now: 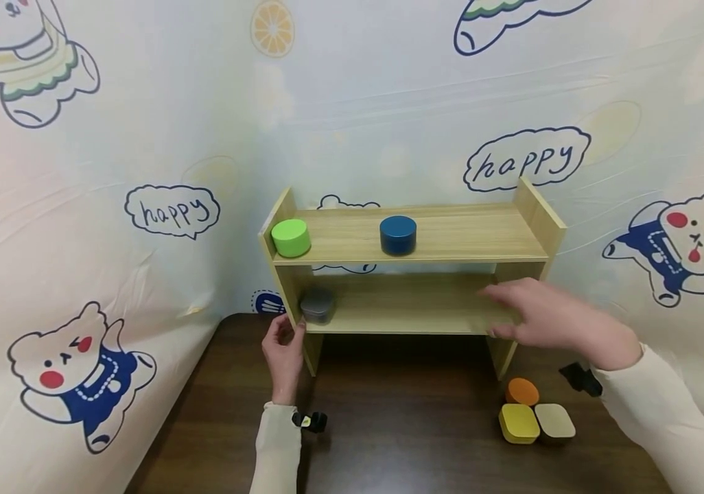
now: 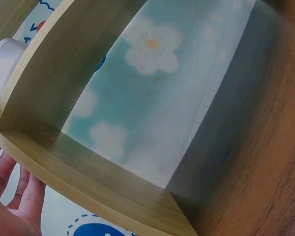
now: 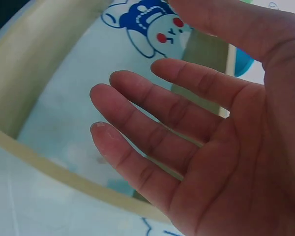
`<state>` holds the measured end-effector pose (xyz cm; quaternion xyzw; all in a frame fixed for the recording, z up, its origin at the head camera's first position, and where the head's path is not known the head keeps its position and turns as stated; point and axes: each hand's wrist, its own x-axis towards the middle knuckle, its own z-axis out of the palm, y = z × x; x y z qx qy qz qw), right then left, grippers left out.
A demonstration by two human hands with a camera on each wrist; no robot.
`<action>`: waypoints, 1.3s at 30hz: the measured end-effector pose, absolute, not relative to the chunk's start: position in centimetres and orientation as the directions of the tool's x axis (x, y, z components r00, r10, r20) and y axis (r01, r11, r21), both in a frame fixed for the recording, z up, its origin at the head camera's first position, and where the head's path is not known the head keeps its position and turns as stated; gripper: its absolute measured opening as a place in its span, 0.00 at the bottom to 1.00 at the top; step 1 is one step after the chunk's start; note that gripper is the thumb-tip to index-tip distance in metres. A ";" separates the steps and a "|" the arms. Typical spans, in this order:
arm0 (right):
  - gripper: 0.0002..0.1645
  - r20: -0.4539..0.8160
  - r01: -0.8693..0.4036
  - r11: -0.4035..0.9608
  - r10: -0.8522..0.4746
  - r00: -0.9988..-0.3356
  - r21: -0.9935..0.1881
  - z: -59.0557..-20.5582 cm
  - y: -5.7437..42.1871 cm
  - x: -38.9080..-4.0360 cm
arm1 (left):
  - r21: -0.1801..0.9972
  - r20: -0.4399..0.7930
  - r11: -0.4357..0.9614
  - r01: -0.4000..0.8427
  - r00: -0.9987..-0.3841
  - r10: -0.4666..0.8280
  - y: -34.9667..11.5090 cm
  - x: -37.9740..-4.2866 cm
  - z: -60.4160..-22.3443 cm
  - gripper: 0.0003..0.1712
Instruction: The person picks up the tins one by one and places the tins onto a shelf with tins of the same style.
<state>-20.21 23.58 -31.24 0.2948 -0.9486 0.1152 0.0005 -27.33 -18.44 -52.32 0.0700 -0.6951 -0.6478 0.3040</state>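
Observation:
A two-tier light wooden shelf (image 1: 469,233) stands on the dark table. My left hand (image 1: 284,353) holds its left side panel at the lower tier, thumb by the front edge and fingers (image 2: 32,199) along the outer face. Just inside that panel sits a grey container (image 1: 317,305) on the lower board. Fingers spread and holding nothing, my right hand (image 1: 543,315) hovers in front of the shelf's right end; the right wrist view shows its bare palm (image 3: 206,162). On the upper board are a green round tin (image 1: 291,238) at the left and a blue round tin (image 1: 398,234) near the middle.
On the table below the right hand, an orange round container (image 1: 521,392), a yellow square one (image 1: 519,424) and a cream-topped square one (image 1: 555,420) stand close together. A cartoon-printed cloth (image 1: 352,103) hangs behind and beside the shelf.

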 end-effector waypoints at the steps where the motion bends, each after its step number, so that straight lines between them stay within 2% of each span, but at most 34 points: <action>1: 0.31 0.065 -0.557 0.800 -0.557 -0.828 -0.223 -31.6 23.7 -20.2 | 0.944 0.330 0.151 0.294 -0.810 -0.485 -18.4 -27.2 -52.2 0.14; 10: 0.31 0.051 -0.542 0.808 -0.546 -0.836 -0.231 -35.4 25.3 -20.1 | 0.939 0.345 0.157 0.307 -0.827 -0.445 -17.8 -25.1 -49.1 0.14; 16: 0.26 0.060 -0.541 0.794 -0.548 -0.834 -0.278 -38.0 26.3 -19.9 | 0.944 0.330 0.136 0.301 -0.838 -0.435 -17.9 -24.9 -49.0 0.14; 28: 0.20 -0.018 -0.464 0.817 -0.500 -0.866 -0.342 -41.2 28.0 -20.5 | 0.933 0.357 0.139 0.331 -0.818 -0.451 -18.0 -25.2 -49.1 0.13; 39: 0.28 -0.099 -0.382 0.853 -0.441 -0.892 -0.355 -43.8 29.4 -20.4 | 0.929 0.369 0.146 0.341 -0.812 -0.452 -17.8 -25.2 -49.4 0.12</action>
